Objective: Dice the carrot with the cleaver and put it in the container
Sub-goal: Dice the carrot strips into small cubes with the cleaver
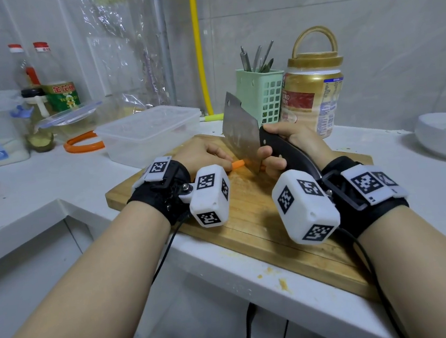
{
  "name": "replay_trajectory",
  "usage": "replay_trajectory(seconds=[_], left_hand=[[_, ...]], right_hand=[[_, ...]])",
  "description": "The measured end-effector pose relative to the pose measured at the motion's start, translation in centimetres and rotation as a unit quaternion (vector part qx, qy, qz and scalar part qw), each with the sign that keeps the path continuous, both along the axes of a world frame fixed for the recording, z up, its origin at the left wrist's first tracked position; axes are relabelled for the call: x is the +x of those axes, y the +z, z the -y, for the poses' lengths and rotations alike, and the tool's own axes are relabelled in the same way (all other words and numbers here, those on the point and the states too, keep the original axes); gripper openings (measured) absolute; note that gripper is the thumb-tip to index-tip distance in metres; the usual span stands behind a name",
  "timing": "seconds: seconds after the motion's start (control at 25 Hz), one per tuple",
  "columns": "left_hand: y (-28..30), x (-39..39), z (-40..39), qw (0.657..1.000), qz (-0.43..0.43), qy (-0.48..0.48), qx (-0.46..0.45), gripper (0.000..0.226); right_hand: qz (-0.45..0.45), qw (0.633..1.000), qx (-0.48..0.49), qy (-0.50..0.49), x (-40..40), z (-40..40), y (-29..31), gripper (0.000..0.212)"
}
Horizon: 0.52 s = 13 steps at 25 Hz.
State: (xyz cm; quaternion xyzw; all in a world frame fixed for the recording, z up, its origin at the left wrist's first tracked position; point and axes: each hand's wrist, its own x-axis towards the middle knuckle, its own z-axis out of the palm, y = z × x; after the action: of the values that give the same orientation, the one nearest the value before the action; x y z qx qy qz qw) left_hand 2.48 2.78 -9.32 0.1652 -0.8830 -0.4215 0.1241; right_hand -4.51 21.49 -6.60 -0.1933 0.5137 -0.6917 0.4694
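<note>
While my left hand (203, 154) pins the carrot (238, 164) with curled fingers, my right hand (289, 146) grips the cleaver (241, 131) on the cutting board (253, 221).

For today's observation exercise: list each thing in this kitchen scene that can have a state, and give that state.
carrot: lying on the board, held by the left hand, partly hidden by the blade
cleaver: gripped, blade down at the carrot
left hand: holding the carrot
right hand: gripping the cleaver handle
container: open, no carrot visible inside
cutting board: flat on the counter
gold-lidded jar: closed
</note>
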Motion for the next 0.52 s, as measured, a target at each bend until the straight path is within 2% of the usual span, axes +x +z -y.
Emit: replay_trajectory(seconds=[0.52], left_hand=[[0.26, 0.17, -0.17, 1.000, -0.007, -0.011, 0.001, 0.012]], right_hand=[[-0.033, 0.999, 0.025, -0.007, 0.32, 0.32, 0.34, 0.024]])
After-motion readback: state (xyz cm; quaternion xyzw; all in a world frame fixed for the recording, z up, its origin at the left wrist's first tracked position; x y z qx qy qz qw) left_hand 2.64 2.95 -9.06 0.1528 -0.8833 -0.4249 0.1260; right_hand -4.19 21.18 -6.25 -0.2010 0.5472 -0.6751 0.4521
